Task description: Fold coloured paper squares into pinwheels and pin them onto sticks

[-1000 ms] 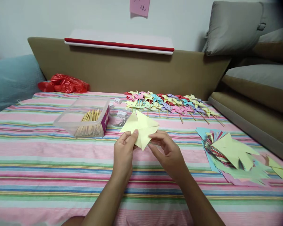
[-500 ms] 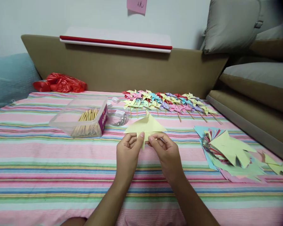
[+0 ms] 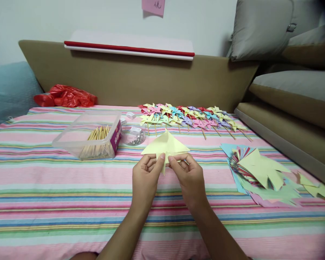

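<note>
1. Striped cloth [image 3: 43, 187] in pink, green and blue covers the flat surface in front of you, and your forearms come in over its near edge.
2. Your left hand [image 3: 144, 180] sits nearer to you than the clear plastic box [image 3: 67, 142] and to the right of it. Its thumb and forefinger are pinched together on the lower left edge of the yellow paper [image 3: 165, 144].
3. Your right hand [image 3: 191, 180] is just beside the left one, farther right of the box. Its thumb and fingertips are closed on the lower right edge of the same sheet.
4. The yellow paper, folded to a peak that points away from you, is held between both hands. It is to the right of the box, about level with the box's near wall.
5. Inside the box, wooden sticks [image 3: 97, 139] lie bunched toward its right end.
6. A small bag of silver pins [image 3: 137, 137] lies just beside that right end.
7. Well to the right of the box, a stack of cut coloured sheets [image 3: 260, 169] is fanned out on the cloth, with a yellow sheet on top.
8. Beyond the box and to its right, a row of paper pinwheels [image 3: 189, 117] on sticks lies flat on the cloth.
9. Behind the box and a little to its left, a red plastic bag [image 3: 67, 96] lies at the foot of a brown padded board [image 3: 141, 79].
10. High above the box, on the wall to its right, hangs a pink note [image 3: 153, 6].
</note>
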The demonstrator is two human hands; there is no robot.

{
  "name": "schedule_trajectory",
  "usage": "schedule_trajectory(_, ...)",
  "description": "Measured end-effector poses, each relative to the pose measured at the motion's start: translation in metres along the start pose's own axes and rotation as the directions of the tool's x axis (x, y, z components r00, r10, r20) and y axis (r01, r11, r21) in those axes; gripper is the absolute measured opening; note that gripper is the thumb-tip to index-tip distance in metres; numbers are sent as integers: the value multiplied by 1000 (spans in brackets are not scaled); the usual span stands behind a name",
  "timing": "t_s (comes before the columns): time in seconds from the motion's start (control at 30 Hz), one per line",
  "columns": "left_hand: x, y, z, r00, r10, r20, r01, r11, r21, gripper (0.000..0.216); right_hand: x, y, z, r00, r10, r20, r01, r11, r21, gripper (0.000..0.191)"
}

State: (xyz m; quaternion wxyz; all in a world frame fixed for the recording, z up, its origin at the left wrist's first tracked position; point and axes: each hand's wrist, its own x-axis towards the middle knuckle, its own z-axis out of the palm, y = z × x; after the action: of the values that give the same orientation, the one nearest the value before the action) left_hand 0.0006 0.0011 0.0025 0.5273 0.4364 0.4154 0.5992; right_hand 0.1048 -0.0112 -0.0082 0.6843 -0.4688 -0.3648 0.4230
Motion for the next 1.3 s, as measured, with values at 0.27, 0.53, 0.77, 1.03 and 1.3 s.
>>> schedule_trajectory(0.27, -1, 1, -1, 1000, -10, -9, 10, 1000, -7, 25, -1, -2, 0, 1000, 8, -10, -8, 1000, -13, 27)
schedule_trajectory(0.53, -2, 1, 0, 1000, 1, -6, -1, 1000, 27, 25, -2, 0, 2, 1000, 4, -25, -4, 1000, -22, 29)
schedule_trajectory(0.77, -2, -1, 0, 1000, 13, -2, -13, 999, 52, 25, -1, 2, 2, 999, -28, -23, 27, 999, -18, 27)
schedule_trajectory(1.03, -3, -1, 0, 1000, 3, -7, -3, 999, 41, 26, -2, 2, 3, 999, -27, -37, 26, 999, -25, 27)
schedule_trajectory(1.3, -2, -3, 0, 1000, -6, 14, 6, 1000, 1, 25, -1, 2, 4, 999, -30, -37, 29, 999, -25, 27)
